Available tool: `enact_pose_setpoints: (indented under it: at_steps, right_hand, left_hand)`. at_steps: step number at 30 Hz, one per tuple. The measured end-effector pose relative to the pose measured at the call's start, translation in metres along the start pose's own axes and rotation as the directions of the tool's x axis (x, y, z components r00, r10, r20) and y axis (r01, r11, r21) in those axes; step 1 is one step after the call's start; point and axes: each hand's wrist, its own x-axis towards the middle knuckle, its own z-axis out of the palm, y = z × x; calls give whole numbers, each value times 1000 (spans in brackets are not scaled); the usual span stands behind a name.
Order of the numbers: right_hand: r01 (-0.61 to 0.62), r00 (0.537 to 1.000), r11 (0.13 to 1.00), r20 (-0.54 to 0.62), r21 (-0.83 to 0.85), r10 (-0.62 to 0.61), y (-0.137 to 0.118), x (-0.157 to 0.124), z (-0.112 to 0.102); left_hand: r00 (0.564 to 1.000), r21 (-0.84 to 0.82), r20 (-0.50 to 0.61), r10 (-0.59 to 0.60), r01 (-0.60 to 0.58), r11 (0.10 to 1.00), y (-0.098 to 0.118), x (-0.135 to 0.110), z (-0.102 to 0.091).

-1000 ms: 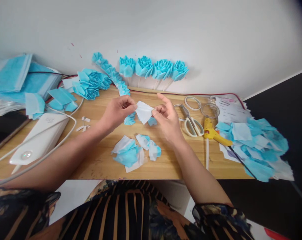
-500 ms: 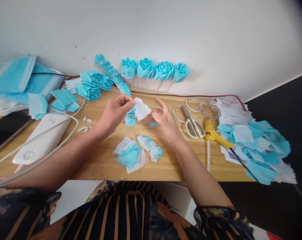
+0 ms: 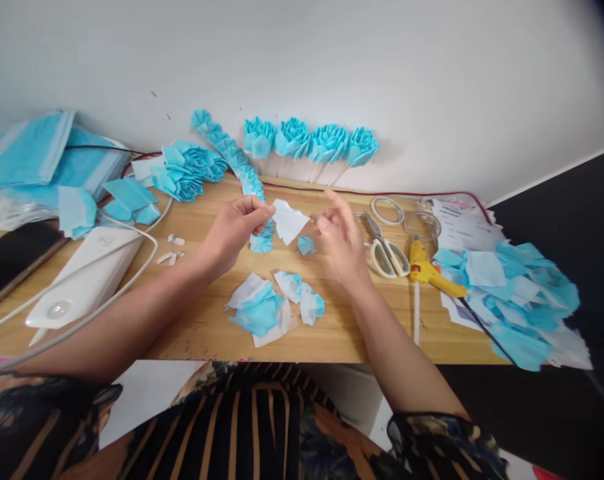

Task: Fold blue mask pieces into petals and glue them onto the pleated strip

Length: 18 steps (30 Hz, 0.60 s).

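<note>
Between the thumb and forefinger of my left hand (image 3: pixel 235 230) is the corner of a white fabric piece (image 3: pixel 289 221), held above the table. My right hand (image 3: pixel 343 243) is just right of the piece, slightly smeared, its fingers apart and its forefinger raised. It seems to hold nothing. A small blue folded petal (image 3: pixel 307 245) lies below the piece. Behind my left hand runs a row of folded blue petals (image 3: pixel 232 157), partly hidden by the fingers. Nearer my body lie blue and white fabric pieces (image 3: pixel 259 310) and two smaller ones (image 3: pixel 309 303).
Several blue fabric roses (image 3: pixel 329 141) on sticks lean against the wall. On the right are scissors (image 3: pixel 389 257), a yellow glue gun (image 3: pixel 425 267) and a heap of fabric pieces (image 3: pixel 522 293). A white power bank (image 3: pixel 85 277), its cable and face masks (image 3: pixel 27 150) lie left.
My right hand has drawn away to the right from the white piece, its fingers spreading. The small folded petal shows more fully now. My left hand keeps its pinch, shifted slightly right.
</note>
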Motion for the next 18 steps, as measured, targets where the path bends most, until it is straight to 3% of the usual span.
enact_pose_setpoints:
  at_steps: [2,5,8,12,18]
  right_hand:
    - [215,970,963,-76,-164,-230,-9,-3,-2]
    - [434,894,823,57,-367,-445,-20,-8,1]
    - [476,877,757,180,-447,-445,-22,-8,8]
    - [456,889,753,208,-475,-408,-16,-6,15]
    - [337,942,870,117,-359,-316,-9,-4,8]
  left_hand:
    - [1000,-17,0,-22,22,1000,-2,1,-1]
    - [999,-41,14,-29,29,999,-3,1,0]
    - [999,-73,24,-39,40,997,-2,-1,2]
    - [996,-100,77,-38,45,994,0,-4,4]
    - [992,-75,119,-46,55,996,-3,-2,1]
